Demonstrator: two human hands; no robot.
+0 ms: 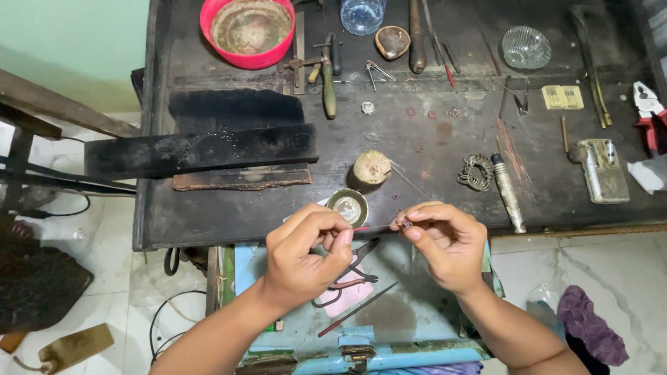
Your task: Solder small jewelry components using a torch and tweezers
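**Two hands held a thin wire over the bench edge**

Both forearms came up from the bottom of the view, nearest to the camera. The left hand (306, 257) was closed in a pinch, its thumb and forefinger gripping one end of a thin reddish wire (372, 227). The right hand (448, 239) was also pinched, and its fingertips held a very small bead-like piece (407, 223) at the other end of the wire. What the piece was exactly, I could not tell; it was too small.

The wire looked straight, very fine and copper-red. Its long axis ran almost level from left to right, between the two hands, just above the front edge of the dark workbench (208, 222).

Below the hands lay a light blue tray (396, 326) with dark pliers (351, 271) and a thin red-tipped rod (358, 309) on it. Just behind the hands stood a small round metal cup (347, 207), and beside it a short wooden stump (372, 168). Further right lay a coil of wire rings (474, 171) and a metal handle tool (508, 193).

At the back stood a red bowl (248, 31), a clear bottle (362, 14) and a ribbed glass dish (526, 47). A small flat yellow package (563, 97), rectangular with dark printed marks, lay at the right rear of the bench, near red-handled cutters (649, 111).
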